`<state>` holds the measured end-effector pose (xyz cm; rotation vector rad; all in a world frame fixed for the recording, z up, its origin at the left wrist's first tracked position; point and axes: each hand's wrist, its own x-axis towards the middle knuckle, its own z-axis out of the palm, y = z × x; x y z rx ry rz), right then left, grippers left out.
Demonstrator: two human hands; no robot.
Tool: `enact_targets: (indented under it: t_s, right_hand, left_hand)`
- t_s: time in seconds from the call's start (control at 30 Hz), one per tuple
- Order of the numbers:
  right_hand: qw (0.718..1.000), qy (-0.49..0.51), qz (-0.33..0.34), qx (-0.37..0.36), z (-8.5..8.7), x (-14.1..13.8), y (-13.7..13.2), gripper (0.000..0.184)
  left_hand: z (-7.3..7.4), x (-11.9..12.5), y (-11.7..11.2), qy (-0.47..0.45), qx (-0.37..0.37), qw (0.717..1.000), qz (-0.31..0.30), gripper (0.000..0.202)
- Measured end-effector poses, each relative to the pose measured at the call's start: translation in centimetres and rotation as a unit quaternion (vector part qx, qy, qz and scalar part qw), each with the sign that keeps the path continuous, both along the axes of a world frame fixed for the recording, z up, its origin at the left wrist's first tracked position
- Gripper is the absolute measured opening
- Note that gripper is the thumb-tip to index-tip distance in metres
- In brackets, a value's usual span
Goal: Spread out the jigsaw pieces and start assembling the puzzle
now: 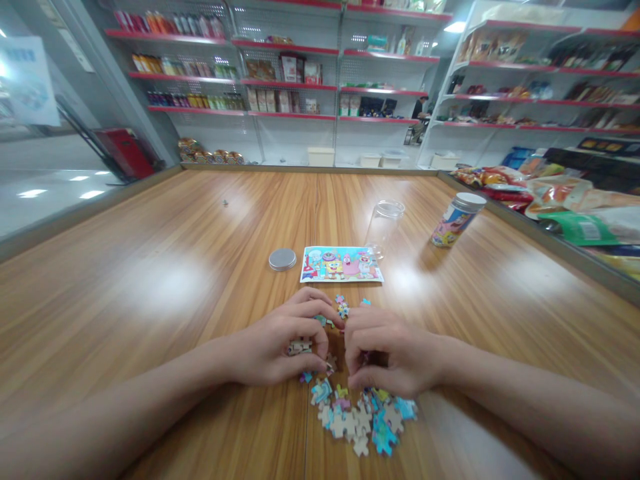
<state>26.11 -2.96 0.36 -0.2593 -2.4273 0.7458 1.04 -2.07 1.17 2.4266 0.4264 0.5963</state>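
Head view: left hand pinches a jigsaw piece, right hand curled, hold unclear; best align tabs flat before pressing, pile at 6 o'clock.

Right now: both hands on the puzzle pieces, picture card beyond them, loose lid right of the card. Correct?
No. In the head view the loose lid sits left of the picture card, not right. The left hand and right hand are on the puzzle pieces, card beyond them.

Lid lies left of card, puzzle pieces before it.
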Motion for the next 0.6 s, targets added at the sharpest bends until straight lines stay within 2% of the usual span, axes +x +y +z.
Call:
enact_targets:
  t_s: [0.13,0.23,0.4,0.53,0.6]
  right_hand:
    - [0.991,0.063,-0.11,0.049,-0.27,-0.1,0.19,0.014]
    - [0.982,0.028,-0.159,0.095,-0.53,-0.08,0.39,0.014]
    - [0.979,-0.075,-0.128,0.139,-0.69,-0.11,0.28,0.009]
    - [0.979,-0.102,-0.097,0.146,-0.64,-0.25,0.03,0.023]
    - [0.98,-0.116,-0.075,0.144,-0.68,-0.3,0.01,0.028]
  left_hand:
    - [0.11,-0.05,0.09,0.013,-0.022,0.999,-0.02,0.004]
    - [-0.05,-0.25,0.18,0.018,-0.044,0.999,-0.021,0.004]
    - [-0.29,-0.52,0.16,0.009,-0.074,0.997,0.0,0.007]
    - [-0.23,-0.5,0.09,-0.004,-0.083,0.996,0.008,0.008]
    - [-0.24,-0.53,0.16,-0.032,-0.1,0.994,0.031,0.01]
